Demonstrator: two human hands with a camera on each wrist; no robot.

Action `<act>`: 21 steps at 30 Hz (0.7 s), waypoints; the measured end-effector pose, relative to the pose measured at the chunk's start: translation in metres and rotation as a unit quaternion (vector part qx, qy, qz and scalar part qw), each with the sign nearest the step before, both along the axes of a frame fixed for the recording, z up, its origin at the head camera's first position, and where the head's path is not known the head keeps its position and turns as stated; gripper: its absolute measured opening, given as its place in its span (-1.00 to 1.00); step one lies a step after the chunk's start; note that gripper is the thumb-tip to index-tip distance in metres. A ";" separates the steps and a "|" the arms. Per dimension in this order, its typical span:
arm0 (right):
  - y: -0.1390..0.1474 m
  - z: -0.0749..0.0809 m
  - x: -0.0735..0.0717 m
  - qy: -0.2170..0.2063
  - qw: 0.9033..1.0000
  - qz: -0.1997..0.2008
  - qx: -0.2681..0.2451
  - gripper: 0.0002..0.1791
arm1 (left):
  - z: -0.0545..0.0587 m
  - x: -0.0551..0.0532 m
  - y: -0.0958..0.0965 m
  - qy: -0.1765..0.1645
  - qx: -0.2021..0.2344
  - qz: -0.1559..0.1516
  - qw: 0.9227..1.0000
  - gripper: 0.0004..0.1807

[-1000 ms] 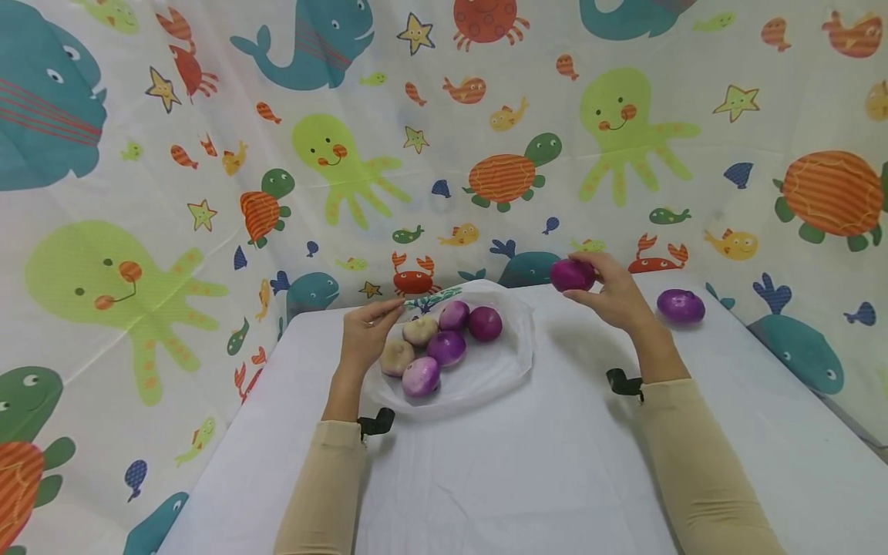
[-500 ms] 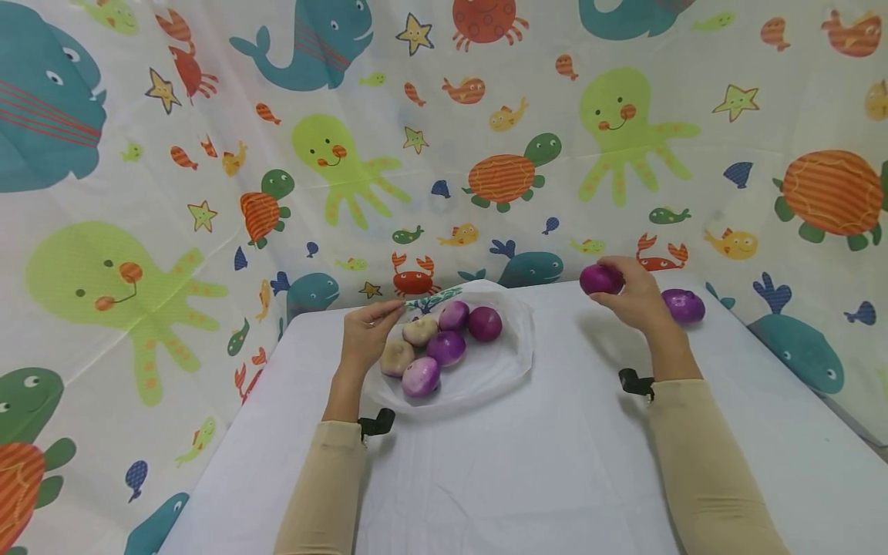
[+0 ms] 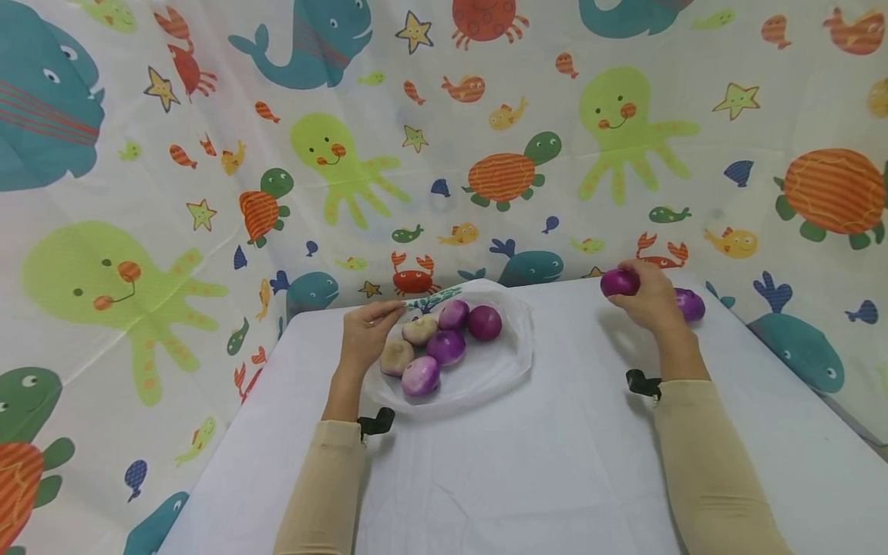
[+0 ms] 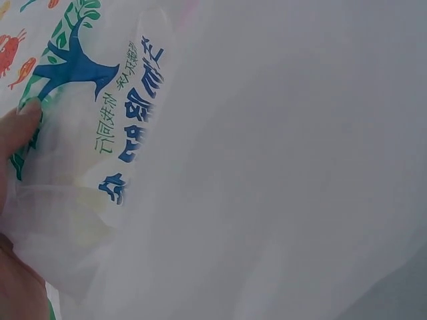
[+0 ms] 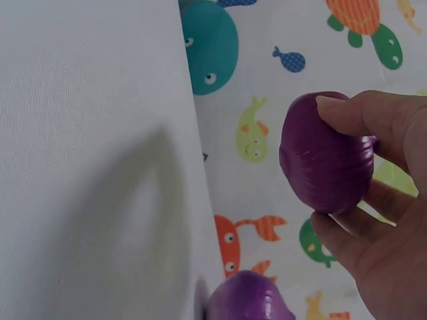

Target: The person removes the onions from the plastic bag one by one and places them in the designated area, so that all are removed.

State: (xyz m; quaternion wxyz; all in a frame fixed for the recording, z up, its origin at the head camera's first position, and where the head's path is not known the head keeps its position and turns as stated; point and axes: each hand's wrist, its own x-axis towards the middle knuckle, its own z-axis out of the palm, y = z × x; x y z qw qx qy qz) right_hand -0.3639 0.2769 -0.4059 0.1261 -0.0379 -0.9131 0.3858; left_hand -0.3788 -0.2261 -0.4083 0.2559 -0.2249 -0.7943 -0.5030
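My right hand point(image 3: 655, 297) grips a dark purple onion point(image 3: 617, 283) above the far right of the table. Thumb and fingertips press its sides in the right wrist view, where the onion point(image 5: 325, 157) shows whole. Another purple onion point(image 3: 691, 306) lies on the table behind that hand, partly covered by it. On the left, my left hand point(image 3: 365, 335) pinches the rim of a clear plastic bag point(image 3: 492, 374) with green and blue print. Inside the bag sit several purple onions point(image 3: 446, 348) and two pale, roundish vegetables point(image 3: 397, 358). Bag film point(image 4: 267, 167) fills most of the left wrist view.
A white-covered table point(image 3: 499, 478) stretches in front of me. Its far edge meets a hanging curtain point(image 3: 430, 116) printed with sea animals. The curtain also runs along the left and right sides.
My right hand has moved to the right with the onion, away from the bag and closer to the onion on the table. The left hand has stayed at the bag's rim.
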 end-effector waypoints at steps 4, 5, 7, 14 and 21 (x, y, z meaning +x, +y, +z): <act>0.006 -0.002 0.001 -0.003 1.000 -0.007 0.000 -0.19 | 0.013 0.015 0.007 -0.008 -0.005 0.004 1.000 -0.83; 0.008 -0.003 0.001 -0.001 1.000 -0.009 0.000 -0.20 | 0.016 0.019 0.008 -0.012 -0.006 0.006 1.000 -0.83; 0.011 -0.006 0.001 0.004 1.000 -0.014 0.002 -0.22 | 0.018 0.021 0.009 -0.013 -0.005 0.006 1.000 -0.83; 0.018 -0.013 0.001 -0.019 0.999 -0.025 0.011 -0.19 | -0.001 0.000 0.000 -0.013 -0.014 0.022 1.000 -0.82; 0.020 -0.017 0.001 -0.049 0.998 -0.034 0.006 -0.13 | -0.004 -0.004 -0.003 -0.006 -0.006 0.006 1.000 -0.84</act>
